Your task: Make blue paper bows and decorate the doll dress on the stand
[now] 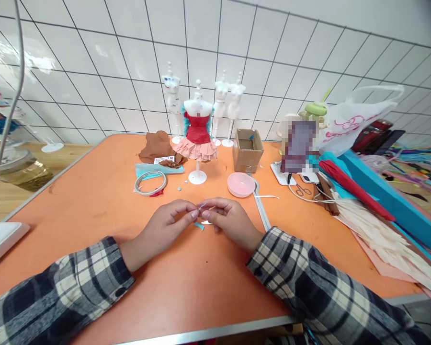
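My left hand (168, 223) and my right hand (232, 218) meet over the middle of the orange table, fingertips pinched together. Between them is a tiny pale blue scrap (201, 206), too small to make out its exact shape. Just below the fingers a bright blue strip (200, 226) shows; whether it touches a hand I cannot tell. A small white piece (206, 222) is partly hidden by my right hand. Beyond the hands stands a miniature dress form (197, 136) in a red bodice, pink ruffled skirt and blue ruffled edging.
Several bare white dress forms (221, 98) stand against the tiled wall. A pink bowl (241, 185), a cardboard box (248, 155) and a tape roll (150, 183) lie around. Scissors (303, 190), a phone on a stand (298, 146) and folded crepe paper (391, 235) occupy the right.
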A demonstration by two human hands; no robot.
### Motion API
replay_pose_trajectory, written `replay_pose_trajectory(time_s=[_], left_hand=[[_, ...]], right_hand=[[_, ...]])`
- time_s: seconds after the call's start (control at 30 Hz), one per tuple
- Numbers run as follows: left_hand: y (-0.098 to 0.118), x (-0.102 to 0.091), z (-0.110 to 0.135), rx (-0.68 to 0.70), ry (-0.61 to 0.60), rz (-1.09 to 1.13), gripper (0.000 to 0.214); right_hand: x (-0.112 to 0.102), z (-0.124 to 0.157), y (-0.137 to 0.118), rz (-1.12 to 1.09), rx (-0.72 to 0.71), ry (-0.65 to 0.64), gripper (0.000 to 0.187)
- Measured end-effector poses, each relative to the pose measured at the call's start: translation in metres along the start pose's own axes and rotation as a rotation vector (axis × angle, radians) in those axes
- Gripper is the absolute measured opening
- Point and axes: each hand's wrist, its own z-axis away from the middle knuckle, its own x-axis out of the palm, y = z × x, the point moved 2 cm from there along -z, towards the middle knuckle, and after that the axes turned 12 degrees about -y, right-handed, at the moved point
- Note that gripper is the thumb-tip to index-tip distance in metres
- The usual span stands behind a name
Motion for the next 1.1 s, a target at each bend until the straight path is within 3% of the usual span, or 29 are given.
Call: replay_pose_trajectory(time_s=[0.2,0.3,0.4,0.53,0.63,0.83,1.0,1.1], left_hand=[[0.001,0.003,0.0,0.027,-0.019,0.004,0.03],[-0.003,-0.005,-0.002,0.11,-0.012,-0.195,0.026],[-0.008,-0.007,-0.005,0.217,-0.156,-0.452,0.02],[-0.013,-0.004,-0.006,0.188,-0.207,-0.529,0.014],[-0.016,-0.003,-0.007,0.12,-0.166,-0.384,0.015],[-0.014,-0.007,-0.006,-0.156,0.052,0.202,0.03],[-0.008,-0.002,-0.003,-0.18,0.081,0.396,0.047],[-0.008,0.001,-0.001,-0.18,0.074,0.438,0.046]], right_hand=[[-0.001,0.0,-0.004,-0.15,-0.039,0.057,0.024],[-0.005,0.002,-0.008,-0.205,-0.048,0.044,0.024],[-0.006,0.003,-0.007,-0.201,-0.008,-0.02,0.025],[-0.006,0.003,-0.002,-0.169,0.051,-0.081,0.027],[-0.005,0.003,-0.002,-0.121,0.074,-0.076,0.027],[0.0,0.004,-0.005,-0.062,0.134,-0.085,0.03],[0.002,0.004,-0.006,-0.025,0.199,0.01,0.048],[0.004,0.003,-0.005,-0.048,0.225,0.013,0.038]])
